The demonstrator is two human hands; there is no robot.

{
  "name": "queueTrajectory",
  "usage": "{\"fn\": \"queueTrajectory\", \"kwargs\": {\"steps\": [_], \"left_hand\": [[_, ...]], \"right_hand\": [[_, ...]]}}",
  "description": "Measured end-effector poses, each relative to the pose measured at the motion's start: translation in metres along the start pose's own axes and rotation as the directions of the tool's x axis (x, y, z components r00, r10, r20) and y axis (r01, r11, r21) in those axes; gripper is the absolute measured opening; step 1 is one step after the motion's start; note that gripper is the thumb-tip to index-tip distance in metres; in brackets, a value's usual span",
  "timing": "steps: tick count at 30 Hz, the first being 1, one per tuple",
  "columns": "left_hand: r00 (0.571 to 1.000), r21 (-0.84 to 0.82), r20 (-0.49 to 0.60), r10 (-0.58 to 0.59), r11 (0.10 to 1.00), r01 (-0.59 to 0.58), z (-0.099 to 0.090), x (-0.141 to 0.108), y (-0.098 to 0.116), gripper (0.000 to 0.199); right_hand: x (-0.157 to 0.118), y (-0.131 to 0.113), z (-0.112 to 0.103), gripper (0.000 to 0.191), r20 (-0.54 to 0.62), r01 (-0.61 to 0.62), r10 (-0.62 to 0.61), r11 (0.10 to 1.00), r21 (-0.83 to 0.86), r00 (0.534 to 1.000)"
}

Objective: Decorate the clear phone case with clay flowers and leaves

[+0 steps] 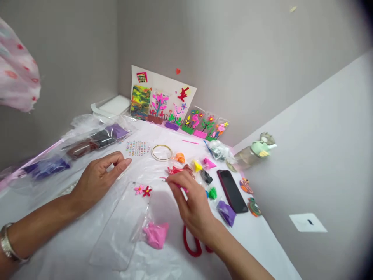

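My left hand [96, 179] is at the left of the clear phone case [116, 225], its thumb and forefinger closed together. Whatever they may hold is too small to make out. Over the right side of the case, my right hand [192, 198] pinches a thin tool with a pink part showing between the fingers. Its tip points left. A pink clay flower [139, 189] and a red clay flower [147, 191] sit at the top of the case. A bag of pink clay [157, 234] lies against its right edge. Red-handled scissors [192, 245] are partly hidden under my right forearm.
Small bags of coloured clay, such as purple [226, 213], lie right of my hand beside a phone [233, 191]. Further back are a gold bangle [161, 153] and a sheet of gems [137, 147]. Decorated panels [176, 103] lean against the wall; larger clay bags [96, 142] lie left.
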State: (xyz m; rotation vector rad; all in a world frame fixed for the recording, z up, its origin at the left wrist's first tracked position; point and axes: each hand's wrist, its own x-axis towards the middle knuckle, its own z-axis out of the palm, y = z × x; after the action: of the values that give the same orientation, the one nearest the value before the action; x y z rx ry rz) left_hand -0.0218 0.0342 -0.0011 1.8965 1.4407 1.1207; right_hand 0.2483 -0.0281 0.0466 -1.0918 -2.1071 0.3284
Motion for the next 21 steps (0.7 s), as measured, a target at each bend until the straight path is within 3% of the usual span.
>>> {"fn": "queueTrajectory", "kwargs": {"steps": [2,7,11,16,21], "left_hand": [[1.000,-0.005,-0.002,0.029,1.000,-0.029,0.002,0.000,-0.003,0.051],[0.998,-0.026,-0.010,0.070,0.997,-0.070,0.006,0.004,-0.011,0.052],[0.986,0.004,0.022,0.164,0.987,-0.164,0.008,0.006,-0.020,0.052],[0.980,0.061,0.003,0.200,0.978,-0.199,0.014,0.008,-0.036,0.051],[0.975,0.088,0.066,0.210,0.973,-0.216,0.016,0.008,-0.044,0.053]], "right_hand": [[-0.021,-0.003,0.002,0.022,0.093,0.010,0.004,0.990,-0.144,0.996],[-0.071,0.005,0.024,0.047,0.188,0.010,0.081,0.898,-0.439,0.979],[-0.084,0.015,0.032,0.039,0.218,-0.005,0.105,0.909,-0.417,0.970],[-0.087,0.023,0.030,0.042,0.188,-0.019,0.102,0.916,-0.400,0.977],[-0.088,0.022,0.026,0.038,0.080,-0.004,0.037,0.924,-0.383,0.996]]}}
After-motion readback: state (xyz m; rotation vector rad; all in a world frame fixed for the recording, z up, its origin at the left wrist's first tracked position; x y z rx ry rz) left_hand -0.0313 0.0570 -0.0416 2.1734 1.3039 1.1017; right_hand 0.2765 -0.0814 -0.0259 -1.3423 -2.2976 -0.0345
